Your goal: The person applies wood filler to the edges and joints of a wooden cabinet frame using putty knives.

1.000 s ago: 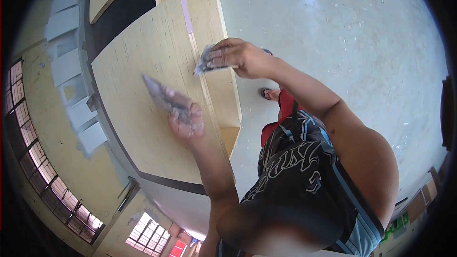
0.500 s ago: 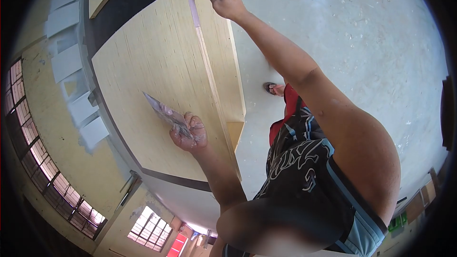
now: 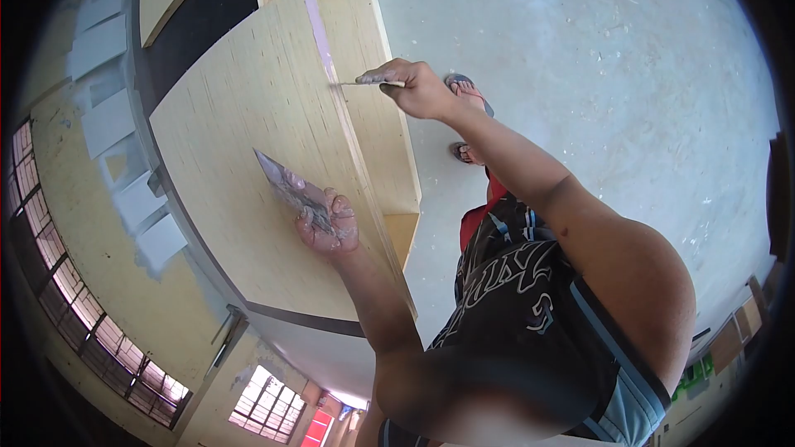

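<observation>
My left hand (image 3: 330, 225), smeared with putty, is closed around a putty knife (image 3: 286, 185) whose pointed-looking blade carries greyish-pink putty. It is over the broad face of the pale plywood panel (image 3: 240, 108). In my right hand (image 3: 420, 89), a thin scraper (image 3: 377, 81) is pinched and seen nearly edge-on. Its blade tip meets the panel's long narrow edge. Along the upper part of that edge runs a lilac strip of putty (image 3: 315, 23); lower down the edge shows bare layered wood.
Beyond the panel edge lies an open wooden compartment (image 3: 377, 128) of the same cabinet. Speckled grey floor (image 3: 580, 74) spreads to the right, with my sandalled feet (image 3: 469, 99) on it. A patched wall with barred windows (image 3: 83, 306) stands at left.
My right hand has drawn the scraper from the panel's far corner down along its edge, leaving more of the lilac strip in sight. My left hand has barely moved.
</observation>
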Action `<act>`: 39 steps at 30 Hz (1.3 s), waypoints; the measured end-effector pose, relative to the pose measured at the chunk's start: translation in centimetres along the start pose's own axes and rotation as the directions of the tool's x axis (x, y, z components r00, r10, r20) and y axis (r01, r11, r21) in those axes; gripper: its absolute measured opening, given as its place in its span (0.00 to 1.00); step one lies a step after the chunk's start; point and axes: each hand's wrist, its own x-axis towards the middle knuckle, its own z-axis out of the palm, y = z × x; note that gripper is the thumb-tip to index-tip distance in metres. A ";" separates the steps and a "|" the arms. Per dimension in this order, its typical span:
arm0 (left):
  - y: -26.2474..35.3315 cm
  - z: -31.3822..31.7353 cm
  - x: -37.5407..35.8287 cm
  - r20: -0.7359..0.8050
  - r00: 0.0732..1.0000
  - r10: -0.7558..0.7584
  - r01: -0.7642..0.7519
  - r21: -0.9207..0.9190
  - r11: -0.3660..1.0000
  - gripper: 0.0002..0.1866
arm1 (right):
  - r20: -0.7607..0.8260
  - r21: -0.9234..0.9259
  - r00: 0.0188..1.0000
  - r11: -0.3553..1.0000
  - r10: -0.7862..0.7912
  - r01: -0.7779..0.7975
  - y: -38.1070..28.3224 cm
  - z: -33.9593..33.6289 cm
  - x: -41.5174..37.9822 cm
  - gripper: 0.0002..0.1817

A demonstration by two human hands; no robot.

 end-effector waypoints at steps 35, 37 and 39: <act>2.2 -1.4 -0.1 -0.036 0.998 -0.051 0.052 0.038 0.998 0.26 | -0.195 -0.255 0.981 0.966 -0.010 -0.041 0.1 0.2 11.4 0.17; 2.1 -1.0 -0.2 -0.015 0.999 -0.047 0.047 0.038 0.998 0.26 | -0.176 -0.290 0.980 0.956 -0.088 0.033 0.5 0.4 10.0 0.17; 1.5 0.0 0.0 0.009 0.999 -0.042 0.042 0.033 0.999 0.27 | -0.153 -0.327 0.974 0.939 -0.167 0.110 0.6 0.8 7.7 0.18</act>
